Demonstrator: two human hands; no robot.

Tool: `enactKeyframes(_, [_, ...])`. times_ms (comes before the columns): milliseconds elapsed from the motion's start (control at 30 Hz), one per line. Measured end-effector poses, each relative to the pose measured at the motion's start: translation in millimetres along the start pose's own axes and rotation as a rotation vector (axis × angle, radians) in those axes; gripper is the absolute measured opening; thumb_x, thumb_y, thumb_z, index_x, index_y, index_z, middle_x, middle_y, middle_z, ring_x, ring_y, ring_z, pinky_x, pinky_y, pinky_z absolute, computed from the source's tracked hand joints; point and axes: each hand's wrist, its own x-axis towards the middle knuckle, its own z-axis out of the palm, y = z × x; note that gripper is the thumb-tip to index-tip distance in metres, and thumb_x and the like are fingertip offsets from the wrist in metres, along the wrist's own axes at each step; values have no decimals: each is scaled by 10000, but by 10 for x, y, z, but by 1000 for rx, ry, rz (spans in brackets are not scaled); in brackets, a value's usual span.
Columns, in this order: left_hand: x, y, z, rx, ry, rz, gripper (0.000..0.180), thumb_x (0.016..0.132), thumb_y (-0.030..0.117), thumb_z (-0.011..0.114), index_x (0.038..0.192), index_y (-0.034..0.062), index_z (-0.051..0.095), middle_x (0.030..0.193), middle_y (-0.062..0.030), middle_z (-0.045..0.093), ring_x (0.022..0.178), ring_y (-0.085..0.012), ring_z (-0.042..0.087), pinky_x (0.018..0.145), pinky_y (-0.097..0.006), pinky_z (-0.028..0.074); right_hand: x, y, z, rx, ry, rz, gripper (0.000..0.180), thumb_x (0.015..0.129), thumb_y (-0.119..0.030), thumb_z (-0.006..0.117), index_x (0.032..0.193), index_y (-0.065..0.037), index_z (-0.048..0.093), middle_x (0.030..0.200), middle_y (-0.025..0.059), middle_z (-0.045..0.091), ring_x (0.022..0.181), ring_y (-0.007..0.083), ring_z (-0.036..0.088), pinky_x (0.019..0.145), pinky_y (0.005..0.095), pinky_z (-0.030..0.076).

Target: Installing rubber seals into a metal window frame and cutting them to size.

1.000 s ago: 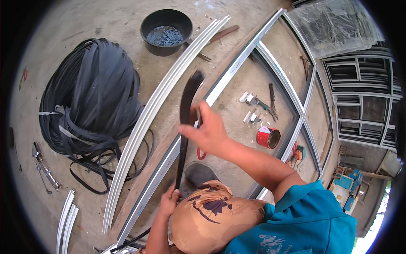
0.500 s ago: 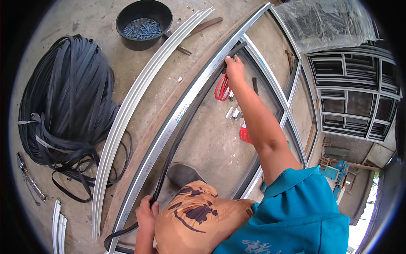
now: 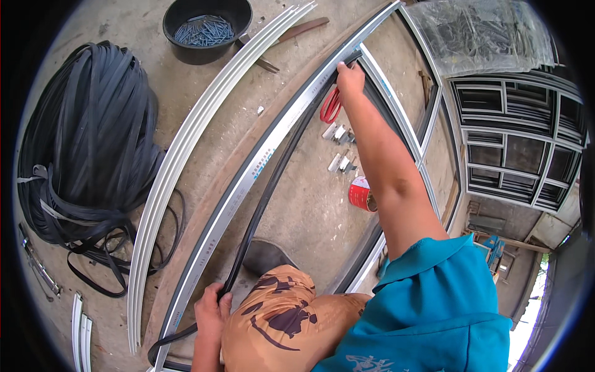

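A long silver aluminium window frame [image 3: 248,177] lies before me, with a black rubber strip [image 3: 263,201] running along the inside of its left rail. At the strip's far end, by the crossbar joint, my right hand [image 3: 351,79] is closed on the strip. Red-handled scissors [image 3: 331,105] hang from the same hand, their blades mostly hidden. Nearer me, by my knee, my left hand [image 3: 212,310] is wrapped round the strip's near part. Below that hand the strip loops over the frame rail.
Left of the frame lie a long white profile [image 3: 198,124] and a big coil of black strip [image 3: 93,136]. A black bowl of blue screws [image 3: 204,31] stands beyond. Inside the frame are a red can [image 3: 359,193] and small metal fittings [image 3: 341,163]. Finished window frames [image 3: 514,136] stand right.
My right hand has moved farther away along the rail toward the corner joint, carrying the scissors and strip end. My left hand has barely shifted. More of the red can shows.
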Motion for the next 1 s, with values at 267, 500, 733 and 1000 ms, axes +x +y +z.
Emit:
enactKeyframes(267, [82,-10,-15,-83,-23,-209,256,896,144,659,1098,19,562,873,-198,657,780,-372,663,701,-417,516,391,21,-101,61,-156,200,152,854,-106,623,853,44,649,789,112,645,626,209,608,548,344,493])
enactKeyframes(500, [212,69,-75,-114,-8,-236,263,905,148,645,1116,13,566,923,-221,660,862,-391,663,767,-416,517,598,-18,-46,-125,-21,81,116,824,-85,677,811,27,646,692,99,616,526,189,559,482,328,450])
enactKeyframes(733, [151,-18,-92,-54,6,-245,278,870,113,649,1118,4,587,970,-226,660,915,-396,655,800,-424,516,508,-232,-111,168,-44,364,124,852,-85,675,840,36,649,687,154,619,507,249,560,492,395,444])
enactKeyframes(1000, [-688,-465,-464,281,-41,-152,307,910,213,619,1175,62,589,1046,-181,663,901,-408,632,741,-473,507,477,216,-758,-164,-812,563,410,891,-395,606,1050,-18,624,864,168,662,662,315,618,524,456,486])
